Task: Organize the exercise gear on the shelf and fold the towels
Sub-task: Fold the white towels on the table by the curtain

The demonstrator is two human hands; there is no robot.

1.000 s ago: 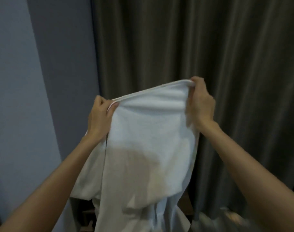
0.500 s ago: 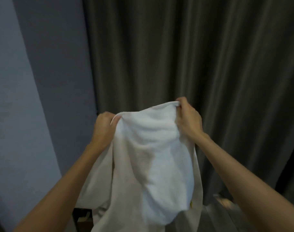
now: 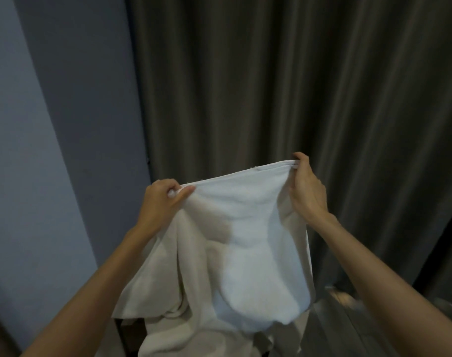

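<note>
wall: blue-grey wall (image 3: 39, 124), plain, fills the left | curtain: dark grey-brown pleated curtain (image 3: 297, 86), covers centre and right, hangs to the floor | floor: grey plank floor (image 3: 348, 320), lower right, pale sheen near the curtain hem | furniture: dark frame (image 3: 128, 336), bottom left of centre, kind unclear | light: dim

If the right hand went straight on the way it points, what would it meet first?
Probably the dark curtain beyond the right hand, which pinches the towel; the gap is unclear.
</note>
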